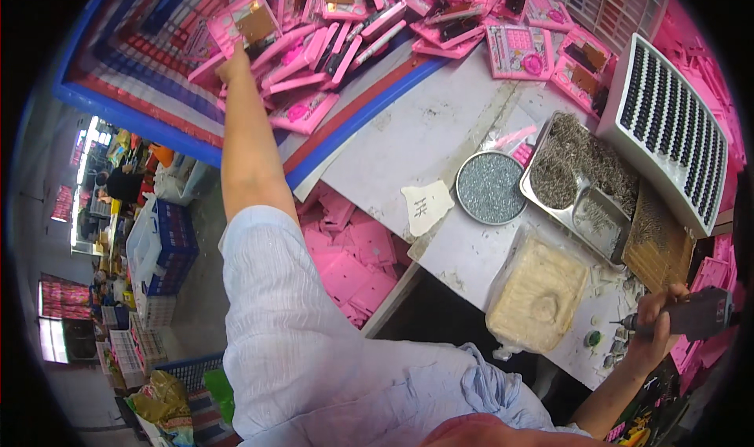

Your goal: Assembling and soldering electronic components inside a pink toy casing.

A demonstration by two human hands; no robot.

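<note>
My left arm reaches far out over a blue, red and white plastic basket (141,117). At its end my left hand (230,65) is closed on the near edge of a pink toy case (247,21) with a brown panel; some of its fingers are hidden. Under and beside it lies a heap of similar pink plastic cases (314,58), some with black parts. At the lower right my right hand (658,329) is wrapped round a dark grey electric screwdriver (695,315). Its thin bit points left, above the table's near right part.
On the white table (377,160) stand a round dish of grey granules (491,188), a metal tray of screws (577,164) and a wrapped beige block (538,294). A white rack of black pieces (667,125) leans at the right. Flat pink parts (353,262) lie below the table edge.
</note>
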